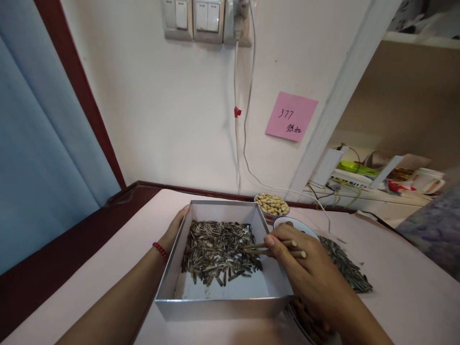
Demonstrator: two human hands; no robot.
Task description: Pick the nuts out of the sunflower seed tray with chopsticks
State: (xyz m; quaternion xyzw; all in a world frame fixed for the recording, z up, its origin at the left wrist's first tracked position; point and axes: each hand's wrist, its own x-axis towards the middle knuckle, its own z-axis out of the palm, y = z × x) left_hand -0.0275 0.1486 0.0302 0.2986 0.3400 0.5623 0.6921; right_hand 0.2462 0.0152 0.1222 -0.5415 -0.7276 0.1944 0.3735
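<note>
A shallow square box [219,306] with silvery rims stands on the table in front of me. Striped sunflower seeds [215,247] cover most of its floor, leaving the near strip bare. My left hand [177,226] grips the box's far left side, thumb at the rim and the other fingers hidden behind the wall. In my right hand [305,261] is a pair of wooden chopsticks [256,246], reaching over the right wall. Their tips are among the seeds; whether they pinch one I cannot tell.
Behind the box stands a bowl of peanuts [272,204]. To the right are a blue-rimmed white dish [300,226], partly hidden, and a heap of sunflower seeds [345,266]. Another dish of brown pieces [305,321] lies under my right hand. A white cable [269,186] runs onto the table.
</note>
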